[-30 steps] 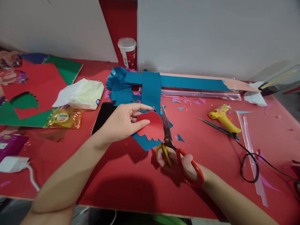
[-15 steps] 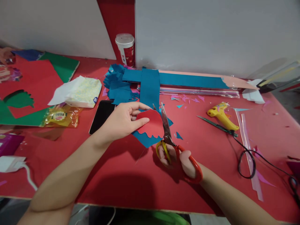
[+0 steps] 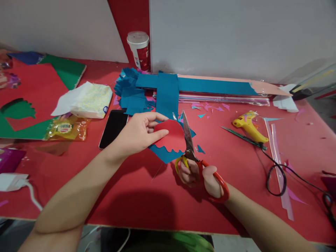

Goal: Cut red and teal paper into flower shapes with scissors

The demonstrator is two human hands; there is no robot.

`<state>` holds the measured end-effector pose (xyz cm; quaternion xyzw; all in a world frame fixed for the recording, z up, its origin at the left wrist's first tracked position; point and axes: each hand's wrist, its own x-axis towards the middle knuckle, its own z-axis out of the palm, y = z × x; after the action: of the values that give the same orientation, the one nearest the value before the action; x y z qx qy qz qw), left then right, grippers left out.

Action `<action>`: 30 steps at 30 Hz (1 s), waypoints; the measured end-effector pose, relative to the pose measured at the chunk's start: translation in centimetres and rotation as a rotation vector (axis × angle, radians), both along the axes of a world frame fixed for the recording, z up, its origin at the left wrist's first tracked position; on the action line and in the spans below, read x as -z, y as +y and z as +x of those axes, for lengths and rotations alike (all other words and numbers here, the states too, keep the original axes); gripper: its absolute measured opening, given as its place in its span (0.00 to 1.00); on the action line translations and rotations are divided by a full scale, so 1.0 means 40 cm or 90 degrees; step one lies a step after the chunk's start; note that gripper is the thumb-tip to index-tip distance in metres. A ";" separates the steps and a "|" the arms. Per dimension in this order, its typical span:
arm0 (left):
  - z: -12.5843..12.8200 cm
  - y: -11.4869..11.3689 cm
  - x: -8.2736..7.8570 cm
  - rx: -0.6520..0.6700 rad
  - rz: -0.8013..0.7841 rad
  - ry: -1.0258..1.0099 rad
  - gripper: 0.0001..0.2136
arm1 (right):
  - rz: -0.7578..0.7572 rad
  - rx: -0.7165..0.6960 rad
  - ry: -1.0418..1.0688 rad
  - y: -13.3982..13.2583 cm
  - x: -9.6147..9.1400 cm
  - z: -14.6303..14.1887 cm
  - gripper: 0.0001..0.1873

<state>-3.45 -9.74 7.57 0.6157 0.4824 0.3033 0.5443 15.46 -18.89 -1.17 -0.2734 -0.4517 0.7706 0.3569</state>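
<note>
Between thumb and fingers, my left hand (image 3: 143,131) pinches a red paper cutout (image 3: 172,136) with one wavy edge. Blue paper (image 3: 165,155) lies right behind the cutout and sticks out below and to the right of it. My right hand (image 3: 201,175) has its thumb and fingers through the handles of scissors (image 3: 189,140), one handle red, one yellow. The parted blades point away from me along the right edge of the papers. Part of one blade is hidden behind the paper.
Blue paper strips (image 3: 215,85) lie at the back beside a lidded cup (image 3: 138,49). A black phone (image 3: 114,127) and a tissue pack (image 3: 91,99) are at left. A yellow glue gun (image 3: 249,126) and a craft knife (image 3: 243,138) lie at right, near a black cable (image 3: 285,178).
The scissor blades have spread wider. The rest of the scene sits slightly higher in the view, while both hands keep their holds.
</note>
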 end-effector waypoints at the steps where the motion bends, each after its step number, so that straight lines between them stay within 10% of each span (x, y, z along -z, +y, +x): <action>1: 0.000 0.000 0.001 0.001 0.004 -0.002 0.14 | -0.001 0.001 0.002 0.000 -0.003 0.000 0.34; 30: 0.019 -0.007 0.016 -0.026 0.043 -0.021 0.14 | -0.034 0.025 -0.065 0.000 -0.043 -0.003 0.36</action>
<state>-2.68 -10.03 6.94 0.6189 0.4753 0.3404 0.5246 15.33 -18.90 0.53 -0.3308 -0.4430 0.7603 0.3410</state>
